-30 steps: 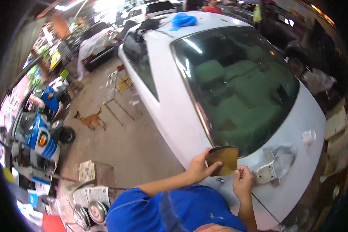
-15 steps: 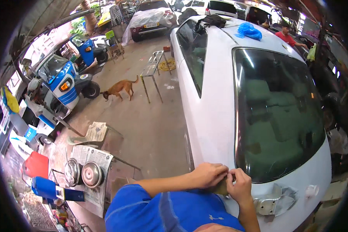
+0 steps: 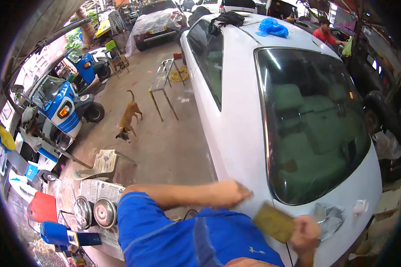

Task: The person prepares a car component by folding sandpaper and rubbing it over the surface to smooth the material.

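1. The pad [image 3: 274, 221], a tan sheet, is being pinched at its lower-right end by the closed right hand [image 3: 305, 231], just beside the car [image 3: 236, 129] panel below the rear glass [image 3: 312, 124].
2. Its long axis is running up-left toward the left hand [image 3: 229, 193], which is lying nearer the car, apparently on the panel.
3. The left fingers are blurred; their grip cannot be told.
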A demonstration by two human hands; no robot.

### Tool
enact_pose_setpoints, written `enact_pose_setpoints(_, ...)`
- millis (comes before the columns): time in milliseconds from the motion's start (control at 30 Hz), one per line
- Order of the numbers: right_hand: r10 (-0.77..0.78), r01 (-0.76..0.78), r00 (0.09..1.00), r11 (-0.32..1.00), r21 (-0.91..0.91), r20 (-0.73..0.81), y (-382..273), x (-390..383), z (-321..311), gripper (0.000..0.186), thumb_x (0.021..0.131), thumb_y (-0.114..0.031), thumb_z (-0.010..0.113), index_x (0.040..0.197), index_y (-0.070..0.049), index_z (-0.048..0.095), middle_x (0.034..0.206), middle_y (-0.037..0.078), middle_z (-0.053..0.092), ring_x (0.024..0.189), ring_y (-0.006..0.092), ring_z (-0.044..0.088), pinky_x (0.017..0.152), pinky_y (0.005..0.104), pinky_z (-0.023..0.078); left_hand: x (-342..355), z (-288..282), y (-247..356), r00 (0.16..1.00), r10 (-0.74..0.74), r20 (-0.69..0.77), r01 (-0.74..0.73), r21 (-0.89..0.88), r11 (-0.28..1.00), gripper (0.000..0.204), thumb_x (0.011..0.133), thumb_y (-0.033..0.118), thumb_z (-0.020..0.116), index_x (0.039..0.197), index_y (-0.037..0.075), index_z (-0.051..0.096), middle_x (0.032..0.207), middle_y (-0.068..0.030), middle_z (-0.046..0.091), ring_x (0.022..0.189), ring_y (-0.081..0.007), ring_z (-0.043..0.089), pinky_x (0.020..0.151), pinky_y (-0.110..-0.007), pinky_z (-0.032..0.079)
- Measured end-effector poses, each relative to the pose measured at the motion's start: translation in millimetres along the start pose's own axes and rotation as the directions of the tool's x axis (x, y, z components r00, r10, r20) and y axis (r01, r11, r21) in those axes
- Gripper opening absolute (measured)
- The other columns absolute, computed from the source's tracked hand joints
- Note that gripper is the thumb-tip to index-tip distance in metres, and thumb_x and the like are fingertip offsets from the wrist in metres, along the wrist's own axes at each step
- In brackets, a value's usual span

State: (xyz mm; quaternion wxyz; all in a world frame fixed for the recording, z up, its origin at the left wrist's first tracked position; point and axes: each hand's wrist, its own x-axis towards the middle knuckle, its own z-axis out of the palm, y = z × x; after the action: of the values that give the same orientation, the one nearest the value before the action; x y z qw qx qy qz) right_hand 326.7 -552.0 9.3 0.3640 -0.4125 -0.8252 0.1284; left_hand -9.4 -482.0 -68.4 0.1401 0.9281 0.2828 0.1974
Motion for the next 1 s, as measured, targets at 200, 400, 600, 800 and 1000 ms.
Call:
enact_pose_setpoints(200,0.133,-0.178,0.971,0.958,-0.227,-0.2,-8,-3,7,0.011,0.084,0.005,0.069,0.092,-0.002,0.065,0.081,0.014,0.067,0.072,0.0335,0.067,0.063,0.0409,0.054,50,-60,8,0.951,0.06,-0.304,-0.065,-0.005,0.998,0.023,0.09,0.016,0.072,0.11,0.005,0.066,0.092,-0.0132,0.068,0.087,-0.0341,0.07,0.074,-0.043,0.059)
enact_pose_setpoints(400,0.052,-0.128,0.943,0.968,-0.215,-0.328,-21,21,41,0.014,0.081,0.004,0.071,0.093,-0.003,0.066,0.084,0.013,0.068,0.075,0.0319,0.068,0.065,0.0417,0.054,84,-31,15,0.927,0.345,-0.147,-0.348,0.008,0.937,0.023,0.084,0.018,0.074,0.102,0.006,0.067,0.087,-0.0079,0.066,0.07,-0.0244,0.069,0.061,-0.037,0.057)
enact_pose_setpoints(600,0.029,-0.196,0.91,0.909,-0.367,-0.414,-49,7,62,0.014,0.065,-0.003,0.069,0.073,-0.008,0.059,0.07,0.007,0.057,0.062,0.0273,0.059,0.055,0.0394,0.044,103,-30,28,0.771,0.636,-0.016,-0.636,-0.055,0.77,0.023,0.08,0.017,0.074,0.099,0.007,0.067,0.084,-0.0053,0.065,0.062,-0.0212,0.067,0.055,-0.035,0.054)
enact_pose_setpoints(800,0.258,-0.498,0.811,0.775,-0.389,-0.525,-64,-47,53,0.014,0.063,-0.008,0.066,0.063,-0.009,0.053,0.063,0.008,0.054,0.056,0.0288,0.055,0.052,0.0401,0.043,120,-51,17,0.637,0.767,0.078,-0.739,-0.222,0.636,0.025,0.081,0.015,0.076,0.102,0.005,0.067,0.087,-0.0065,0.065,0.065,-0.0208,0.066,0.054,-0.032,0.051)
enact_pose_setpoints(1000,0.63,-0.803,0.304,0.573,0.165,-0.714,-99,-131,36,0.01,0.087,-0.01,0.068,0.093,-0.003,0.072,0.079,0.01,0.069,0.065,0.0233,0.066,0.059,0.0345,0.05,154,-5,52,0.692,0.72,0.042,-0.6,-0.52,0.608,0.003,0.088,-0.002,0.071,0.088,0.001,0.071,0.081,-0.0113,0.07,0.065,-0.0257,0.068,0.058,-0.034,0.054)
